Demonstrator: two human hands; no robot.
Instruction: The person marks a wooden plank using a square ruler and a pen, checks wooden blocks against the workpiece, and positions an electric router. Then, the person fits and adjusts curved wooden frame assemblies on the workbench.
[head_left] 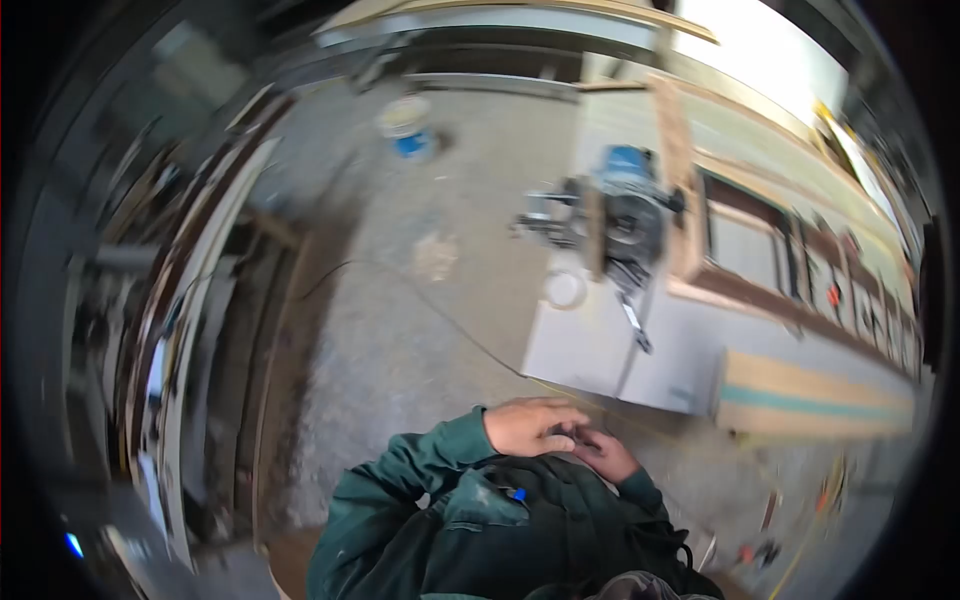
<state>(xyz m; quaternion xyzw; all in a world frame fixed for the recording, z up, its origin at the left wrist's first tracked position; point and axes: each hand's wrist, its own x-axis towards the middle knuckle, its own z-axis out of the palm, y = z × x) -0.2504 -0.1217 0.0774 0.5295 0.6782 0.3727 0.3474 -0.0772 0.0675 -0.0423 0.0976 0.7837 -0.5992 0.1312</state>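
Note:
My left hand [535,426] and my right hand [607,456] meet in front of my chest, above a dark green jacket [560,525]. The left fingers reach across the right hand, with the thumb beneath. Curled fingers on the right face them. A small dark spot shows between the fingertips; whether it is an object or shadow is unclear. Beyond the hands, a blue-topped power tool [628,195] stands on a pale work table [680,355]. A wrench-like metal tool [634,322] lies before it, beside a round white item [566,289].
A wooden rack [690,240] holding hand tools runs along the right. In front of it lies a wood block with a green stripe [815,393]. A white and blue bucket [407,125] stands on the floor. A dark cord [440,312] crosses the floor; long boards [200,270] lean at left.

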